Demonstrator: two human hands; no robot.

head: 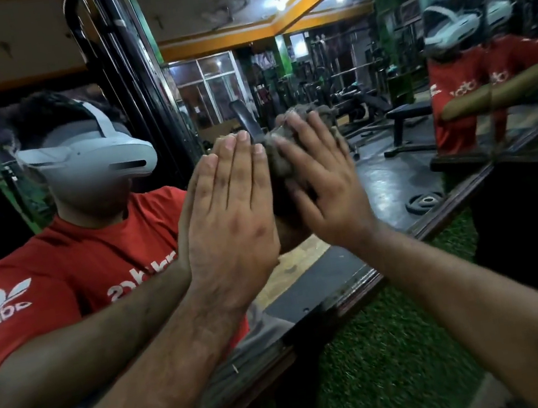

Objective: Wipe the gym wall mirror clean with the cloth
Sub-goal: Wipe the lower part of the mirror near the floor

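Green artificial turf floor [386, 360] runs under the big dark-framed gym wall mirror [372, 140]. My left hand [231, 216] lies flat on the glass, fingers straight and together, bracing. My right hand [323, 179] presses the crumpled grey cloth [281, 143] to the mirror mid-wipe; next I judge a steady sweep across.

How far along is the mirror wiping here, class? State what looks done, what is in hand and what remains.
Done: cannot tell; no clearly wiped patch shows on the mirror. In hand: the right hand presses the grey cloth against the glass with straight fingers, while the left hand rests flat on the glass beside it. Left: apparently most of the mirror, including the grimy lower edge.
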